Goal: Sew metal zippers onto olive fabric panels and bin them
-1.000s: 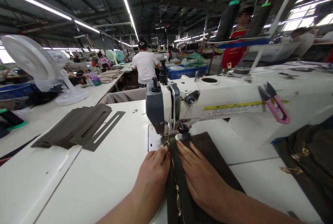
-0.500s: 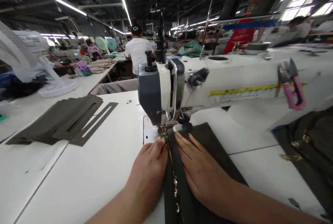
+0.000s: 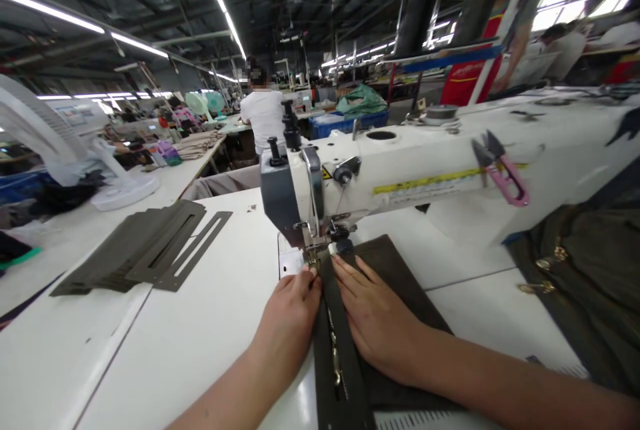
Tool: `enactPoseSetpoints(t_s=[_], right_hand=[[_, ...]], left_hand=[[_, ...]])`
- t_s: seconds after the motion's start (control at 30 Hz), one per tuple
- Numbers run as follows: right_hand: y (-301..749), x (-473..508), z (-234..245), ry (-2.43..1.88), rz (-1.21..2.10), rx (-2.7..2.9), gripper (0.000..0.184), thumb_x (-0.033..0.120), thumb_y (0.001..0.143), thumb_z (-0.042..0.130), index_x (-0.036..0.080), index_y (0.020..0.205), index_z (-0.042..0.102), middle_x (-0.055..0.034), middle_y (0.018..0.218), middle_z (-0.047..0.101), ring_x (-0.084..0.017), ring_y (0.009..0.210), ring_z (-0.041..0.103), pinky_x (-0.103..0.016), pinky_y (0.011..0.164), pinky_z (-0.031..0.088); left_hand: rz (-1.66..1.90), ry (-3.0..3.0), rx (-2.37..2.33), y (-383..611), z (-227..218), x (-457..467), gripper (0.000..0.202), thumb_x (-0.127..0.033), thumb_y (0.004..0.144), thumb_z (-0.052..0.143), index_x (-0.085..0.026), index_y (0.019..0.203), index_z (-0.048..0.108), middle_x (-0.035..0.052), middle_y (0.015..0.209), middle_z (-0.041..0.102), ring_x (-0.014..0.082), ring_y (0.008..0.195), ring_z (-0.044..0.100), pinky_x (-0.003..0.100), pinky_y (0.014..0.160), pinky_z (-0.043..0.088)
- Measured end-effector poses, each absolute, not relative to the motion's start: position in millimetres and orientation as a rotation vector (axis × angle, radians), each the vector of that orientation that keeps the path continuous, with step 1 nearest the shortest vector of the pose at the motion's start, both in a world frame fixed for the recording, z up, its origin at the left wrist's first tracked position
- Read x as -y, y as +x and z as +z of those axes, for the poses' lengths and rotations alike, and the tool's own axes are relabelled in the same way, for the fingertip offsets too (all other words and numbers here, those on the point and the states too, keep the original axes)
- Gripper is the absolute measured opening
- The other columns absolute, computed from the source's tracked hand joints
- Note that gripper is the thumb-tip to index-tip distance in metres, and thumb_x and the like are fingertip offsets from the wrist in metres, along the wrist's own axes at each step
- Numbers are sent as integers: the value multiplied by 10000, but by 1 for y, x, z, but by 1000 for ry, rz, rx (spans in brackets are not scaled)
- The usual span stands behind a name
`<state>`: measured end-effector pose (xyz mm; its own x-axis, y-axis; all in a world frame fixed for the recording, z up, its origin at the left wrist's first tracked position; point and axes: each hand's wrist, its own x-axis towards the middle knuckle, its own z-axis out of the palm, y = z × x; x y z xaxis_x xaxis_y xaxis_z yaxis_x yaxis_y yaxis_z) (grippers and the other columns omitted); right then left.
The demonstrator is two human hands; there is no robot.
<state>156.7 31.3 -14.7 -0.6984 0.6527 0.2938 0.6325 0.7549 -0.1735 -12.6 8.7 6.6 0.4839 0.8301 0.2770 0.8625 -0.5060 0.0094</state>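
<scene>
Under the needle and presser foot (image 3: pixel 314 258) of a white sewing machine (image 3: pixel 425 180) lies a dark olive fabric panel (image 3: pixel 395 273). Along it runs a strip with a zipper (image 3: pixel 333 343), whose gold-coloured pulls hang toward me. At the strip's left edge, just before the foot, my left hand (image 3: pixel 287 313) is closed, its fingertips pinching the fabric. My right hand (image 3: pixel 377 313) lies flat on the panel to the right of the zipper, fingers stretched out and pointing at the foot. The machine's foot partly hides the stitching spot.
Dark cut pieces with long slots (image 3: pixel 150 243) are stacked on the left of the table. Pink-handled thread snips (image 3: pixel 505 173) hang on the machine's arm. A dark fabric item with zippers (image 3: pixel 595 290) lies at right. A white fan (image 3: pixel 125 190) stands at left; a person in white (image 3: pixel 265 117) is ahead.
The fabric and zipper pulls have shifted slightly away from me toward the needle, and the panel's near edge now shows. Both hands keep their holds. My view has tilted and turned a little.
</scene>
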Motion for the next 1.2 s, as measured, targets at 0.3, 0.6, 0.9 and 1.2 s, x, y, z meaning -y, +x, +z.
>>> enactPoseSetpoints(t_s=[0.3, 0.6, 0.9, 1.2], right_hand=[[151, -48, -5, -990, 189, 2564, 447, 238, 878, 358, 63, 1286, 412, -162, 1320, 427, -222, 1256, 314, -435, 1068, 154], [174, -6, -4, -670, 131, 2522, 340, 341, 750, 581, 153, 1033, 591, -105, 1058, 586, -220, 1004, 514, -381, 912, 398], [160, 21, -23, -380, -342, 2340, 283, 46, 830, 386, 81, 967, 631, -141, 953, 646, -234, 972, 557, -376, 878, 457], [157, 25, -25, -404, -435, 2374, 280, 5, 803, 381, 63, 857, 649, -139, 810, 656, -220, 807, 602, -337, 782, 505]], left_hand=[[-449, -2568, 1474, -19, 6, -27, 269, -47, 822, 416, -146, 1011, 581, 81, 926, 561, 188, 810, 559, 337, 743, 512], [-454, -2559, 1453, -21, 4, 6, 359, -18, 748, 452, -172, 1044, 585, 89, 1049, 597, 190, 860, 586, 328, 764, 522], [-656, -2581, 1595, -14, 12, 22, 273, -78, 743, 506, -169, 972, 624, 63, 982, 620, 189, 861, 603, 337, 780, 502], [-716, -2559, 1588, -16, 10, 27, 316, -43, 726, 495, -174, 985, 621, 58, 999, 641, 185, 918, 601, 363, 851, 465]])
